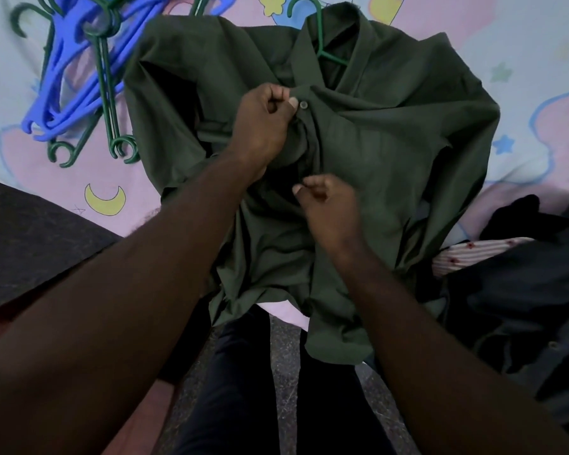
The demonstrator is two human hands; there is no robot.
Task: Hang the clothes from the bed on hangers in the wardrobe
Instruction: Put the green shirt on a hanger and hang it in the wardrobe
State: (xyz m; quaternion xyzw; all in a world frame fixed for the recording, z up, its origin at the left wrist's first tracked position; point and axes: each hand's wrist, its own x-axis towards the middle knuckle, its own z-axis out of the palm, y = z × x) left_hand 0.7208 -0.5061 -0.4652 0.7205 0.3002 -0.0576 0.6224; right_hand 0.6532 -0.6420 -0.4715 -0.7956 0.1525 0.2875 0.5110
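A dark green shirt (391,139) lies spread on the bed with a green hanger (322,44) inside its collar, the hook sticking out at the top. My left hand (263,126) pinches the shirt's placket right beside a small button (304,104) near the collar. My right hand (329,205) hovers lower over the shirt front, fingers curled, thumb and forefinger close together; whether it holds fabric is unclear.
A heap of blue hangers (66,80) and green hangers (109,103) lies at the upper left on the pink and blue patterned bedsheet (105,198). Dark clothes (523,290) and a striped garment (467,254) are piled at the right. A dark cloth (30,238) lies at the left.
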